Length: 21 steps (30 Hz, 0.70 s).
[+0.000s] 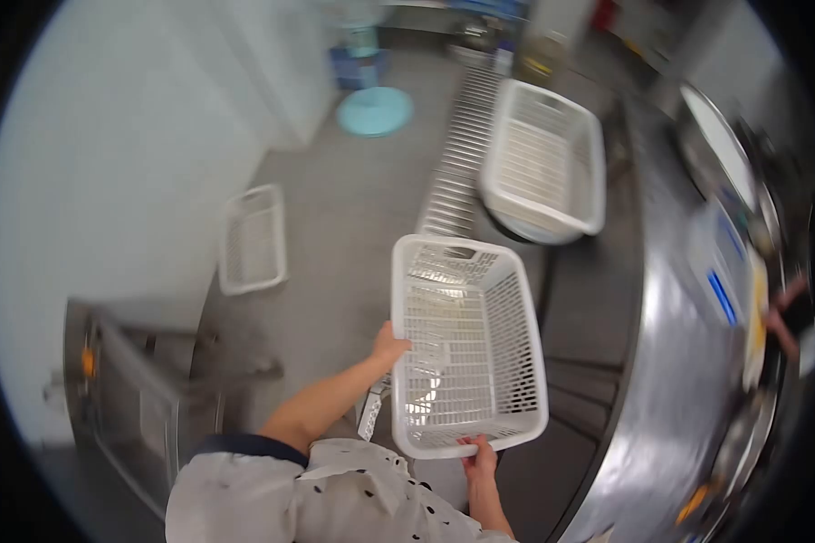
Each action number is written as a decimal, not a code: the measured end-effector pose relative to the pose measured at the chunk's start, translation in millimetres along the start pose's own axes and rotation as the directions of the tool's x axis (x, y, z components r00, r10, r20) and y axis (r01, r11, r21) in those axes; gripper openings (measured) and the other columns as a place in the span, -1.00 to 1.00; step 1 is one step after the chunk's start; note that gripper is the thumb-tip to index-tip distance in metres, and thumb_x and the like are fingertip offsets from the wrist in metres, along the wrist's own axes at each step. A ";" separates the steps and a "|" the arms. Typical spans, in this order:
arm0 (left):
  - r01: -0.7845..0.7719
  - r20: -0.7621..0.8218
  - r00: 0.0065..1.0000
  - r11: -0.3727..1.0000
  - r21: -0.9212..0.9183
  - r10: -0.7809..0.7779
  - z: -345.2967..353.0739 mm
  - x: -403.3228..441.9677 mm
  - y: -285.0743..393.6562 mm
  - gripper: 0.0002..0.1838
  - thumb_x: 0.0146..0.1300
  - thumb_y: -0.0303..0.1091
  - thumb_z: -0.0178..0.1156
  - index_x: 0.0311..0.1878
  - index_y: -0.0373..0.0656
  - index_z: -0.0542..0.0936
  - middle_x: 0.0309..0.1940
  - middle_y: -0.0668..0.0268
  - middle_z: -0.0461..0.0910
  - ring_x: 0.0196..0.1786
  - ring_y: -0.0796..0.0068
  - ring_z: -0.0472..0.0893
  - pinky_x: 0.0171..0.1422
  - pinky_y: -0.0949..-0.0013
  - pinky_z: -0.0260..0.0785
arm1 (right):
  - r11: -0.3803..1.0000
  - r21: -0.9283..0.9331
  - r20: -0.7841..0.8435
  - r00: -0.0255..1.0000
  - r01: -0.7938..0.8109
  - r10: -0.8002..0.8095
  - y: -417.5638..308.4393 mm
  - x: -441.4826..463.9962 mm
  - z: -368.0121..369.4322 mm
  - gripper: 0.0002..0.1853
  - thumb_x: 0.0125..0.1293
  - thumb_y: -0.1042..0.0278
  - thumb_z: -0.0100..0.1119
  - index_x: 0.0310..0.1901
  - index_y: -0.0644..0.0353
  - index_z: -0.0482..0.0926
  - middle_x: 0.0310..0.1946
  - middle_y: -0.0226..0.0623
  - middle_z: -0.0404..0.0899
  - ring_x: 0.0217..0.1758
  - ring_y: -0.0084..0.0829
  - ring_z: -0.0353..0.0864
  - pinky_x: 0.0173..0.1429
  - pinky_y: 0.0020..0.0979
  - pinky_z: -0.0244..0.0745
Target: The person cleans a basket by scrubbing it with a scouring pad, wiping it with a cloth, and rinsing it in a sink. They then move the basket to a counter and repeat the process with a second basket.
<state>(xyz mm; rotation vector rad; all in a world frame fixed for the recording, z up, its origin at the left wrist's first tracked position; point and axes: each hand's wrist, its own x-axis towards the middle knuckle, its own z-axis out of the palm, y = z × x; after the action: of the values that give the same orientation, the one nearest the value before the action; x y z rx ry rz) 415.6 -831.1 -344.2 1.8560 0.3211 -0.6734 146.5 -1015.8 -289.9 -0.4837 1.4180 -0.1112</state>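
L hand (390,345) & R hand (480,454) each pinch basket (466,362) rim, ctr of frame; might knock 2nd basket (536,163), upper R, if swung fwd.

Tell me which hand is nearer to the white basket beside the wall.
Left. Both grip a second basket: the left hand at its left rim, right of the white basket beside the wall; the right hand at its near rim, farther right.

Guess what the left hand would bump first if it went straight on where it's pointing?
Probably the white basket it grips: the left hand points across its side, though depth is unclear.
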 end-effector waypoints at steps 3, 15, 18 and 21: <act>-0.137 -0.249 0.968 0.915 -0.381 0.041 -52.7 -44.2 -15.3 -0.51 -0.13 -0.54 0.18 -0.01 -0.37 0.42 -0.19 0.08 0.58 -0.08 0.24 0.57 0.01 0.27 0.40 | 0.944 -0.287 0.108 0.984 0.165 -0.139 -19.4 -25.5 51.4 -0.35 -0.02 0.67 0.11 0.20 0.36 0.21 -0.06 -0.13 0.39 -0.17 -0.18 0.55 -0.13 -0.12 0.63; -0.424 -0.448 0.891 0.214 -0.880 -0.077 -317.1 -314.3 -74.1 -0.58 0.31 -0.36 0.07 0.19 -0.28 0.31 0.09 0.18 0.44 0.13 0.39 0.46 0.18 0.21 0.38 | 0.322 -0.176 0.980 0.195 0.930 -0.027 71.8 -242.9 285.5 -0.36 -0.03 0.43 0.10 0.18 0.40 0.29 0.11 -0.08 0.37 0.17 -0.25 0.41 0.06 -0.23 0.45; -0.616 -0.623 0.771 0.093 -0.782 -0.134 -350.6 -397.8 -113.5 -0.59 0.35 -0.25 0.02 0.18 -0.23 0.31 0.06 0.22 0.47 0.10 0.39 0.49 0.13 0.18 0.42 | 0.254 -0.107 0.989 0.077 0.961 0.128 158.2 -345.0 314.9 -0.23 -0.03 0.35 0.21 0.27 0.30 0.16 0.14 -0.06 0.32 0.11 -0.24 0.44 0.04 -0.24 0.45; -0.768 -0.735 0.627 -0.046 -0.639 -0.260 -387.0 -469.1 -173.4 -0.58 0.36 -0.27 -0.01 0.21 -0.25 0.26 0.11 0.19 0.43 0.14 0.35 0.46 0.16 0.16 0.40 | 0.204 -0.102 0.935 0.024 0.974 0.353 275.1 -435.7 322.9 -0.15 -0.05 0.34 0.25 0.32 0.25 0.09 0.15 -0.05 0.28 0.02 -0.28 0.47 0.00 -0.29 0.47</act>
<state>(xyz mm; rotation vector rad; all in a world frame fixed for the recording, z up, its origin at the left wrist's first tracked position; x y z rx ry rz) 64.1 -364.5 -102.1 0.4537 0.6388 0.7075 328.2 -530.5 28.2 -1.7110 -0.4436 0.5035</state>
